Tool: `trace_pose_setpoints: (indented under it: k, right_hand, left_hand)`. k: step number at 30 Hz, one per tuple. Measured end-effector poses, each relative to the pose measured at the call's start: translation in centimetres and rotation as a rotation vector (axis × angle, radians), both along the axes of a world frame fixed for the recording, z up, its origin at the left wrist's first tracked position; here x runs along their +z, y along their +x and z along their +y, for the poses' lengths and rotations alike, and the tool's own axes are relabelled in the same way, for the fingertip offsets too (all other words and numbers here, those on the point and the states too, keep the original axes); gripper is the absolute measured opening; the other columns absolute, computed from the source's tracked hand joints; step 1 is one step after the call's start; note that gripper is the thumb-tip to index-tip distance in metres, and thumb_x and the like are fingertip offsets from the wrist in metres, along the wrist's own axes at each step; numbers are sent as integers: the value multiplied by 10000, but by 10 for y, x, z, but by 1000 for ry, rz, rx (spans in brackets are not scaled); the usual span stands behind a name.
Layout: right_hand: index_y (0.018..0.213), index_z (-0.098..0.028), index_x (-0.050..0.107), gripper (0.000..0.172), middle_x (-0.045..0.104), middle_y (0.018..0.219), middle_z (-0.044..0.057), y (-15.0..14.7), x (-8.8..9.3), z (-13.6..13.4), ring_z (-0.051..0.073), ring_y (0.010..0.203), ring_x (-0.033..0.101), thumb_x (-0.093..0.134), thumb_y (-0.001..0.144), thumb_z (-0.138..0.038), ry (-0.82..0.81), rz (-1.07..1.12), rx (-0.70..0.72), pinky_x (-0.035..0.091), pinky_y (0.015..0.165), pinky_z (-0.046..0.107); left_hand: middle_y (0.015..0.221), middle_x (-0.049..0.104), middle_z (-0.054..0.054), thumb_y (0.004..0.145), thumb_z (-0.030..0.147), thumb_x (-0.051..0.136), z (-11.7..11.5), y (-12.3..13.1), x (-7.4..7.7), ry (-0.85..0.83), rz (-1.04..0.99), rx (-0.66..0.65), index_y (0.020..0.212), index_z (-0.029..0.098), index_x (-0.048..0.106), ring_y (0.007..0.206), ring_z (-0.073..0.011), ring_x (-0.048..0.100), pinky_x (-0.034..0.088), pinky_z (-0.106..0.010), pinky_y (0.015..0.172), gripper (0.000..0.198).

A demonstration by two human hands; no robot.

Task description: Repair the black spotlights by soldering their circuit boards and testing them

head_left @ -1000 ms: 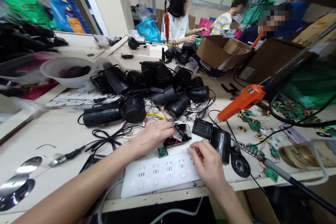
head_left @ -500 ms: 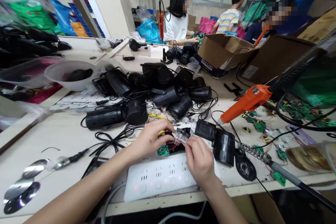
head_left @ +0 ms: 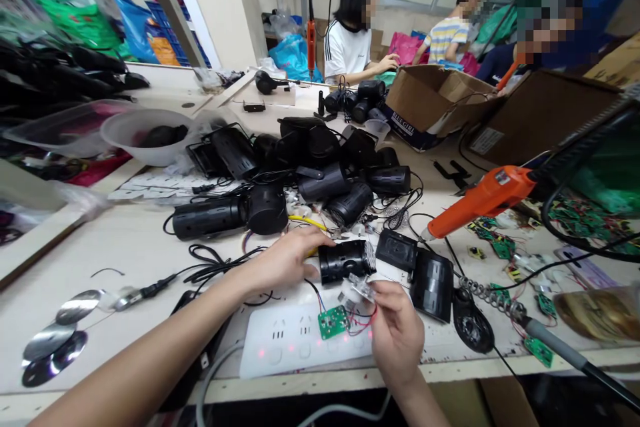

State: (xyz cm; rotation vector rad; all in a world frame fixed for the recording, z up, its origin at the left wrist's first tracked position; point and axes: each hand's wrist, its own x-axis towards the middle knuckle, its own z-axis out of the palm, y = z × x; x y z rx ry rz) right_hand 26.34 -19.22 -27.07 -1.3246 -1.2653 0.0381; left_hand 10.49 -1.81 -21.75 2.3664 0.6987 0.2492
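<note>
My left hand (head_left: pixel 286 257) has its fingers and thumb closed around the left end of a short black cylindrical housing (head_left: pixel 344 263). Between the fingertips of my right hand (head_left: pixel 397 327) is a clear plastic part (head_left: pixel 361 287), held just in front of the housing. A green circuit board (head_left: pixel 333 323) hangs from it on thin red and dark wires, over the white power strip (head_left: pixel 265 368). To the right of the housing lie a black rectangular part (head_left: pixel 397 250) and a second black housing (head_left: pixel 432 287).
An orange electric screwdriver (head_left: pixel 480 200) hangs at the right, above loose circuit boards (head_left: pixel 500 247). Black lamp-like housings (head_left: pixel 325 180) with cables pile up behind my hands. Metal discs (head_left: pixel 55 340) lie at the left. Cardboard boxes (head_left: pixel 425 103) and several people are farther back.
The clear part and circuit board have come away from the black housing, toward me, in my right hand. The board now hangs over the power strip. The view has shifted slightly.
</note>
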Motion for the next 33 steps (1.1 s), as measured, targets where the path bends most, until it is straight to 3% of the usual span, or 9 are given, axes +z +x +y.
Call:
trace_pose_setpoints:
  k: [5, 9, 13, 17, 20, 25, 33]
  right_hand:
    - [800, -195, 605, 90, 664, 830, 43, 10, -7, -2, 154, 762, 675, 616, 881, -159, -172, 166, -60, 566, 654, 242]
    - [739, -195, 569, 196, 645, 701, 19, 10, -3, 8, 138, 611, 638, 641, 885, -305, -323, 331, -67, 534, 582, 236]
    - [731, -202, 558, 246, 622, 623, 0, 9, -1, 19, 134, 567, 600, 658, 857, -389, -403, 382, -133, 493, 554, 236]
    - [797, -203, 569, 247, 631, 652, -8, 11, 0, 27, 139, 594, 622, 703, 807, -410, -383, 496, -127, 508, 576, 243]
    - [817, -199, 582, 277, 637, 649, -14, 13, 4, 32, 139, 586, 634, 748, 745, -409, -372, 633, -81, 529, 582, 248]
    - [751, -197, 583, 305, 667, 622, 0, 12, 8, 37, 155, 566, 664, 785, 661, -407, -438, 783, 12, 557, 583, 267]
    - [683, -199, 575, 287, 657, 572, -9, 9, 11, 44, 171, 516, 668, 797, 600, -362, -544, 843, 114, 543, 510, 263]
  left_hand:
    - [1337, 555, -111, 629, 186, 860, -8, 0, -2, -26, 104, -44, 1360, 217, 526, 1243, -294, 529, 443, -412, 1039, 805]
    - [1327, 557, -135, 620, 358, 880, -17, 3, -8, 31, 114, -8, 1398, 211, 484, 1231, -337, 528, 453, -467, 1023, 885]
    - [1290, 585, -144, 632, 346, 847, -27, 9, -5, 66, 112, 74, 1391, 194, 479, 1208, -367, 543, 463, -506, 1006, 857]
    - [1242, 561, -132, 694, 211, 733, -40, 11, 1, 31, 21, 155, 1376, 173, 459, 1111, -316, 595, 511, -475, 954, 736]
    - [1287, 511, -118, 718, 143, 657, -50, 7, 0, 47, -137, 177, 1372, 199, 423, 1156, -277, 570, 508, -442, 988, 698]
    - [1322, 520, -102, 752, 125, 649, -65, -2, -14, 125, -324, 264, 1349, 228, 396, 1276, -253, 502, 448, -436, 1092, 657]
    - [1372, 539, -127, 780, 215, 737, -76, -11, -37, 165, -368, 336, 1406, 251, 361, 1306, -297, 506, 459, -511, 1091, 731]
